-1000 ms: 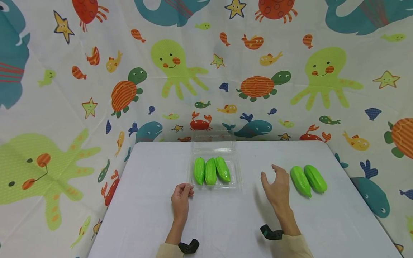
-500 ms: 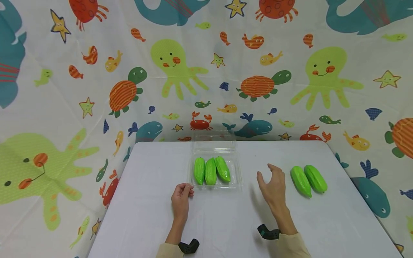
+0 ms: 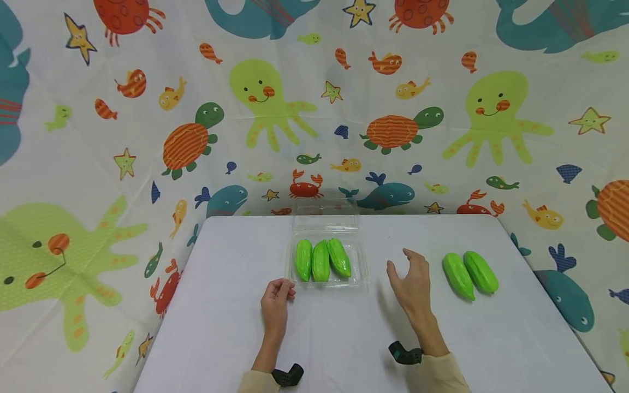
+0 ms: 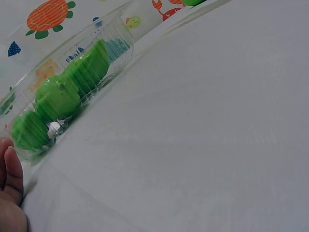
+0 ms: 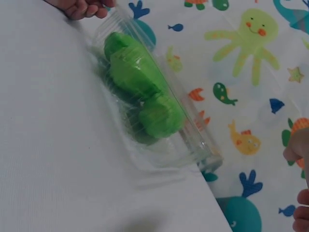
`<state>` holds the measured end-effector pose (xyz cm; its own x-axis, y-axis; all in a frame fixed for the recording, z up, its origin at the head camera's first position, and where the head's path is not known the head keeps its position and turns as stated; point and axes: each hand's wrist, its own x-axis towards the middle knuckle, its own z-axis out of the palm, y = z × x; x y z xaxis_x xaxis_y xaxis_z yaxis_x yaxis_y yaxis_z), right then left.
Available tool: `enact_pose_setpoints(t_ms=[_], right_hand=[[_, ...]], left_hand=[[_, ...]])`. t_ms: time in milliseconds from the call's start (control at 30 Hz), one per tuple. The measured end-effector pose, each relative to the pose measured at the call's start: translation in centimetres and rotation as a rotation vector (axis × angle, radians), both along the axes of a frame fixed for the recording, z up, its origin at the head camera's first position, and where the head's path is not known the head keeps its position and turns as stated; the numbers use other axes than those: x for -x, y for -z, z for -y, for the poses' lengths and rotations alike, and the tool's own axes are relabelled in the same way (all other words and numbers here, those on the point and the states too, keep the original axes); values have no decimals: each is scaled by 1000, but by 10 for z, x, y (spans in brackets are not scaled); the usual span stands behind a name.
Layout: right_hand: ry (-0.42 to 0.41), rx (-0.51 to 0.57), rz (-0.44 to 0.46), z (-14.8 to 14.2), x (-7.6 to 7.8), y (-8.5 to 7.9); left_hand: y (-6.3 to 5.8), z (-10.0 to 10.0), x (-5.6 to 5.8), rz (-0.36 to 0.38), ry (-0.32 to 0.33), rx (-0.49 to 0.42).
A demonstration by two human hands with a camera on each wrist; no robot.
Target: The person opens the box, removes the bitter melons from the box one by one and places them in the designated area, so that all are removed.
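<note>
Clearly, the relation that matters sits on the right: from my remote seat, the head view shows two loose green fruits (image 3: pixel 458 277) lying just outward of the person's right hand (image 3: pixel 414 284). That hand is far nearer to them than the left hand (image 3: pixel 276 305). Ridged and tapered, they look like star fruit, though I can't be certain. They lie side by side on the white surface (image 3: pixel 344 338), long axes nearly parallel, far ends leaning left, near tips slanting right toward the person.

The right hand's grip is wide and holds nothing — thumb and fingers are spread, the gap facing forward and left, away from the pair. On its other side is a clear plastic container (image 3: pixel 363 262) holding three green fruits (image 3: pixel 321 261) in a row, the rightmost tilted, with bare floor at its right. The left hand's fingers lie bunched at its near left corner; I cannot tell whether that grip pinches the rim or merely touches it.

Much is hard to make out. The transparent lid (image 3: pixel 324 221), folded back on the far side, nearly vanishes against the sea-animal cloth (image 3: pixel 339 125). Each wrist view cuts its own hand off at the edge, and the right one leaves the loose pair out — the left catches only a green sliver.
</note>
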<state>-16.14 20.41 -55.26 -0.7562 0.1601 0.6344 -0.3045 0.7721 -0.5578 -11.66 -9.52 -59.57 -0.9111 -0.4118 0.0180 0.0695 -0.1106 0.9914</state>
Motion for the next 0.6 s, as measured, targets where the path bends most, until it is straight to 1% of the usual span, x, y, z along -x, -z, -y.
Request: enact_pose_setpoints(t_ms=[233, 600], right_hand=[[-18, 9, -19, 4, 1, -1], [-27, 3, 29, 14, 1, -2]], left_hand=[[0, 0, 0, -6, 2, -14], [1, 0, 1, 2, 0, -7]])
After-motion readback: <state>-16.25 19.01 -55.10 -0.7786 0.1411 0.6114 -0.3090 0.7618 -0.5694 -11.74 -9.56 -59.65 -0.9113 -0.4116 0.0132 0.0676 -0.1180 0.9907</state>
